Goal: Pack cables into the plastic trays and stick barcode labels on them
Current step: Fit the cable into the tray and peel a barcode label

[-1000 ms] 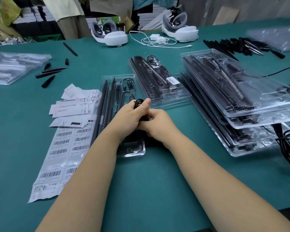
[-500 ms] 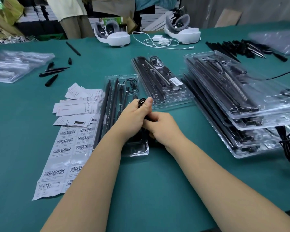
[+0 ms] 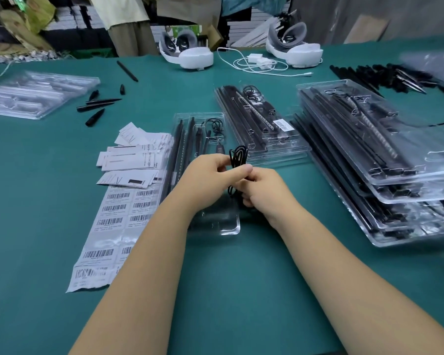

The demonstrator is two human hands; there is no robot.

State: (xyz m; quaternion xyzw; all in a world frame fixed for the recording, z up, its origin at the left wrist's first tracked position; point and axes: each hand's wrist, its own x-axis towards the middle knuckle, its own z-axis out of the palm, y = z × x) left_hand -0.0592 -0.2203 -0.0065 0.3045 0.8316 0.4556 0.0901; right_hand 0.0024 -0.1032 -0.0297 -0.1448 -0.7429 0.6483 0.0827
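A coiled black cable [image 3: 237, 157] stands upright between my hands, just above the near end of a clear plastic tray [image 3: 215, 226] that holds long black rods and a small cable. My left hand [image 3: 210, 178] grips the coil from the left, thumb across its middle. My right hand [image 3: 263, 190] curls round its lower part from the right. A sheet of barcode labels [image 3: 110, 221] lies left of the tray. A packed tray with a barcode label [image 3: 282, 124] lies behind.
A tall stack of packed trays [image 3: 385, 160] fills the right side. Paper cards [image 3: 133, 160] lie above the label sheet. Empty trays [image 3: 34, 93] sit far left, loose black pieces [image 3: 98, 106] near them. Two white headsets [image 3: 187, 52] and a white charger cable stand at the back.
The coil has risen above my hands and more of its loop shows. My left thumb now lies across it, and both hands have lifted slightly off the tray.
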